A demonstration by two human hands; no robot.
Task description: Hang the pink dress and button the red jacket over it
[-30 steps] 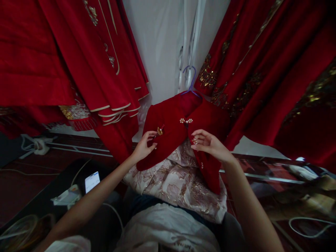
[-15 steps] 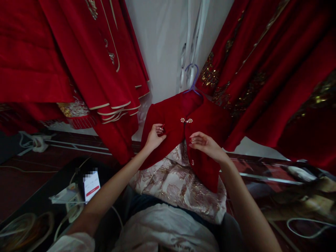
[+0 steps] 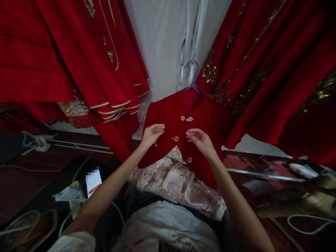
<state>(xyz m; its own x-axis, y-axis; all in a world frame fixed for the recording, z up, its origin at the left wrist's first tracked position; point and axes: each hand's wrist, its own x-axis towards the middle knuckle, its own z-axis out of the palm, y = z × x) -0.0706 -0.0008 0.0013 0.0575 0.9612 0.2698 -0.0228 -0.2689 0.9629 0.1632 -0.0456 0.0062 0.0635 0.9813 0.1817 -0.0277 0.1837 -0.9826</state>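
A short red jacket (image 3: 210, 127) hangs on a purple hanger (image 3: 193, 78) in front of me, with its lower part over patterned pale fabric (image 3: 181, 178). Its top closure, a pearl flower clasp (image 3: 186, 119), is joined at the neck. Below it a second flower clasp (image 3: 175, 139) lies on the left panel and another flower fastener (image 3: 189, 160) sits lower on the right one. My left hand (image 3: 153, 135) pinches the jacket on the left side. Opposite, the fingers of my right hand (image 3: 198, 137) are closed together on the right panel near its front edge.
Long red garments (image 3: 105, 70) with pale piping hang at left; red garments with gold sequins (image 3: 210, 71) hang at right. A lit phone (image 3: 93, 182) and a white power strip (image 3: 75, 199) are at lower left. White cabinet doors (image 3: 162, 45) stand behind.
My hands have closed from loosely curled fingers onto the jacket, the right one shifting slightly left. The jacket's front panels have come closer together, and the second flower clasp now shows.
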